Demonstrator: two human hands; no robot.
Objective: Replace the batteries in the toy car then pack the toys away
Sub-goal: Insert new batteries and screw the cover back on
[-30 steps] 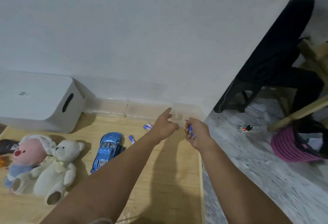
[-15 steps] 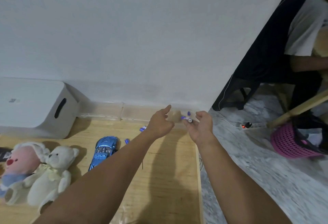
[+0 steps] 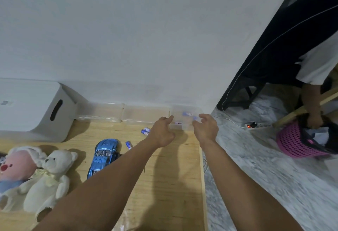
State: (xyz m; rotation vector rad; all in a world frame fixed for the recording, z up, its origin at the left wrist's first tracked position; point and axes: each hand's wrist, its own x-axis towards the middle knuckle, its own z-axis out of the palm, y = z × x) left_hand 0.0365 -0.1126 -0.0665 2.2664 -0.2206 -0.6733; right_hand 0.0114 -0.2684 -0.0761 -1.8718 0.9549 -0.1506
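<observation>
A blue toy car (image 3: 103, 155) lies on the wooden table. Loose blue batteries lie beside it: one battery (image 3: 128, 144) by its right side, a pair of batteries (image 3: 145, 131) further back. At the table's far right corner stands a small clear plastic box (image 3: 184, 118) holding several blue batteries (image 3: 186, 114). My right hand (image 3: 205, 129) hovers open at the box's right side, fingers spread, nothing in it. My left hand (image 3: 162, 132) is open at the box's left side, index finger touching its edge. A white teddy bear (image 3: 49, 177) and a pink plush doll (image 3: 14, 168) lie at left.
A white storage bin (image 3: 33, 110) with a handle slot stands at back left. Two more clear boxes (image 3: 124, 114) line the wall. Right of the table edge: marble floor, a power strip (image 3: 256, 125), a pink basket (image 3: 296, 143) that another person's hand touches.
My right hand held blue batteries a second ago; it has opened and batteries now lie in the clear box. Both hands moved forward to the box. The other person has bent to the pink basket.
</observation>
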